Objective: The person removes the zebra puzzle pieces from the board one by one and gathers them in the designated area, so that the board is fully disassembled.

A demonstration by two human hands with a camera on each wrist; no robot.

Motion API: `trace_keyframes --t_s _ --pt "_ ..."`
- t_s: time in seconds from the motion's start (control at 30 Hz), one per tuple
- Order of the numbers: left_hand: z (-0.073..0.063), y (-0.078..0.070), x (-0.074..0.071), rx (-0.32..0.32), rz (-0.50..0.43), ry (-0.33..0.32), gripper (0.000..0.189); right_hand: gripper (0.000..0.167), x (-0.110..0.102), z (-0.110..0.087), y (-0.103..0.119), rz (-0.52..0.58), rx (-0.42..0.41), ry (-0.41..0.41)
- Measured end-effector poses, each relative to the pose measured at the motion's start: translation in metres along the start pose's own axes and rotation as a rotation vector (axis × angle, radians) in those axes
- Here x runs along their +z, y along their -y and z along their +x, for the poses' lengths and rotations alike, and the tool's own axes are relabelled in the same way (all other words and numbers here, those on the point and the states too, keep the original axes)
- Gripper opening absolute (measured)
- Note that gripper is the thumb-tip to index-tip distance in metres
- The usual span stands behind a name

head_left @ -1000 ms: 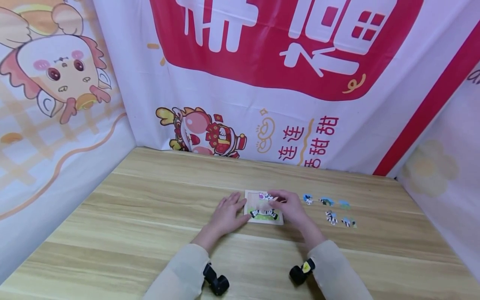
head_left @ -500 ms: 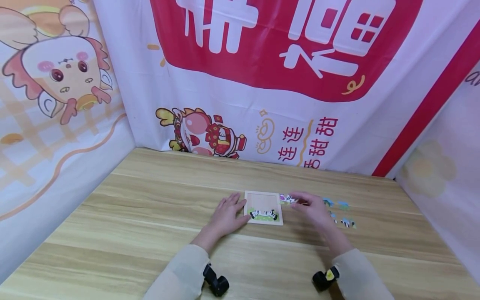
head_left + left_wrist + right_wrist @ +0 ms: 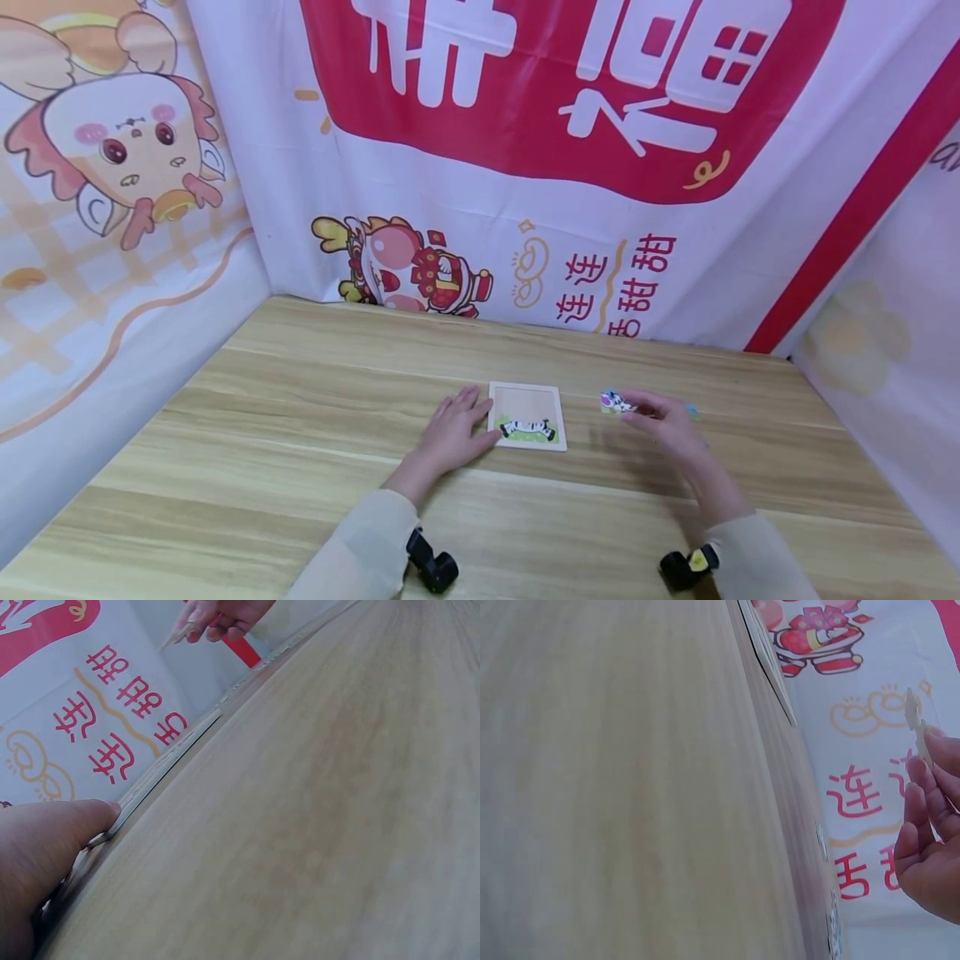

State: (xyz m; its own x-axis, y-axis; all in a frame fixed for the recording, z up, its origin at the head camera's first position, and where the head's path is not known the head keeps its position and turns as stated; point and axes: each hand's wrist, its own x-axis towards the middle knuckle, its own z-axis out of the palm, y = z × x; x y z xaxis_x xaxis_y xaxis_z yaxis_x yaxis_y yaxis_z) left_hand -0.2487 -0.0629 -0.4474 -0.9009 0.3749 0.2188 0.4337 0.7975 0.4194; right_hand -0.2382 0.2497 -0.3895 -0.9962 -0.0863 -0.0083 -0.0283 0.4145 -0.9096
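Note:
A square wooden puzzle tray (image 3: 527,398) lies on the table, with a strip of zebra legs on green along its lower part. My left hand (image 3: 452,433) rests at the tray's left side, fingers extended and touching its frame; in the left wrist view the thumb (image 3: 94,817) meets the tray edge (image 3: 161,766). Right of the tray, my right hand (image 3: 667,423) pinches a zebra-head puzzle piece (image 3: 615,403) between thumb and fingers. The right wrist view shows that piece (image 3: 913,712) edge-on, raised above the table.
Loose puzzle pieces lie under and behind the right hand, mostly hidden; a blue-green piece (image 3: 692,410) peeks out, and others (image 3: 834,926) show in the right wrist view. Printed cloth (image 3: 450,167) hangs along the table's back and sides.
My right hand has carried the zebra-head piece from over the tray rightward, uncovering the tray and covering most loose pieces. The left hand has stayed in place.

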Motion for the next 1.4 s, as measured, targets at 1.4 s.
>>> trace_keyframes --t_s 1.4 --pt "0.000 -0.001 -0.001 -0.001 0.022 0.004 0.059 0.029 -0.011 0.006 -0.051 -0.223 -0.020 -0.030"
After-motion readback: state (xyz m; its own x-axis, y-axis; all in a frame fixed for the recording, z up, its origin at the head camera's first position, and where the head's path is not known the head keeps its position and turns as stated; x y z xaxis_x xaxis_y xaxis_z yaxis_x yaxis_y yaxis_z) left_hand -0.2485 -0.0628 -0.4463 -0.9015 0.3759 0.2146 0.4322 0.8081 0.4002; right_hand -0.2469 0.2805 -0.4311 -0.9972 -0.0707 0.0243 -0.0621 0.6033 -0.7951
